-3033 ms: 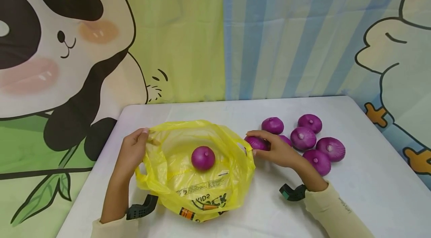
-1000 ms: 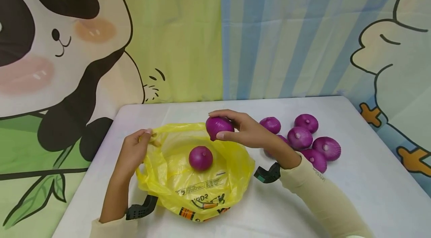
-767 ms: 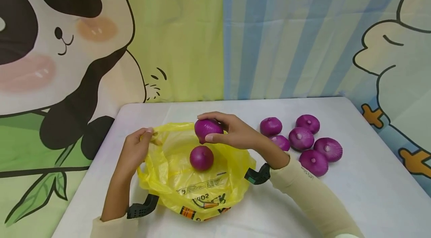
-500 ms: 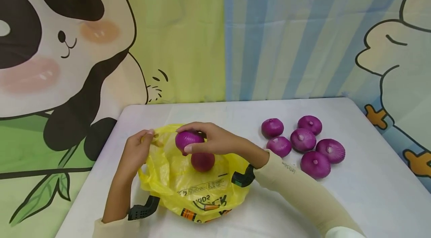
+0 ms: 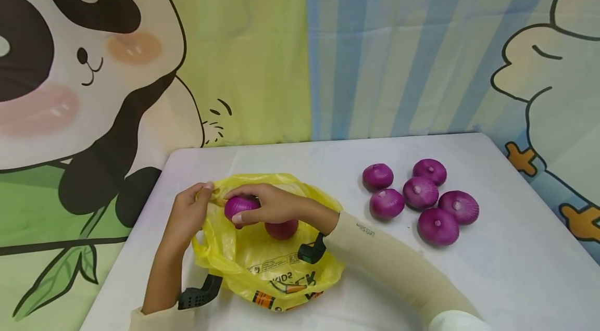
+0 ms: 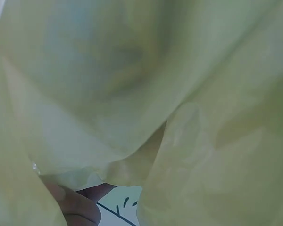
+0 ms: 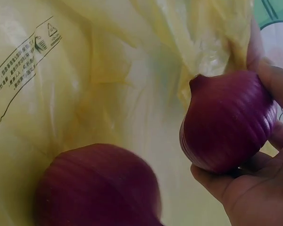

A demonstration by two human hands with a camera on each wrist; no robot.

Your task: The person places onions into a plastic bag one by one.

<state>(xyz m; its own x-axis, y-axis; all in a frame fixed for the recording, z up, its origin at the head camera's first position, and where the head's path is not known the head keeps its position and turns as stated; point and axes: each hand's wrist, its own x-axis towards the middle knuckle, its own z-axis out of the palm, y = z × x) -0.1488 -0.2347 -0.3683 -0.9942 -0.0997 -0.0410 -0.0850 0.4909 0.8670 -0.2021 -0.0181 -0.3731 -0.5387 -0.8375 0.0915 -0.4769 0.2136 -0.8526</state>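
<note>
In the head view a yellow plastic bag [image 5: 300, 268] lies with its mouth spread wide on the table. At its left rim my left hand [image 5: 189, 214] pinches the plastic; the left wrist view is mostly filled by the bag's film, with a few fingers [image 6: 80, 207] at the bottom. My right hand [image 5: 276, 203] grips a purple onion [image 5: 240, 208] inside the bag's mouth, near the left rim. A second onion [image 5: 282, 229] rests in the bag, partly covered by the right hand. The right wrist view shows the gripped onion [image 7: 228, 120] apart from the other.
Several purple onions [image 5: 421, 193] sit in a loose group to the right of the bag on the white table [image 5: 506, 279]. Behind stands a cloth backdrop [image 5: 253, 50] printed with a panda and stripes. Each wrist carries a black camera.
My right hand has taken the onion from the table group beside the bag, carried it left over the bag and lowered it near the left rim. The left hand keeps its hold.
</note>
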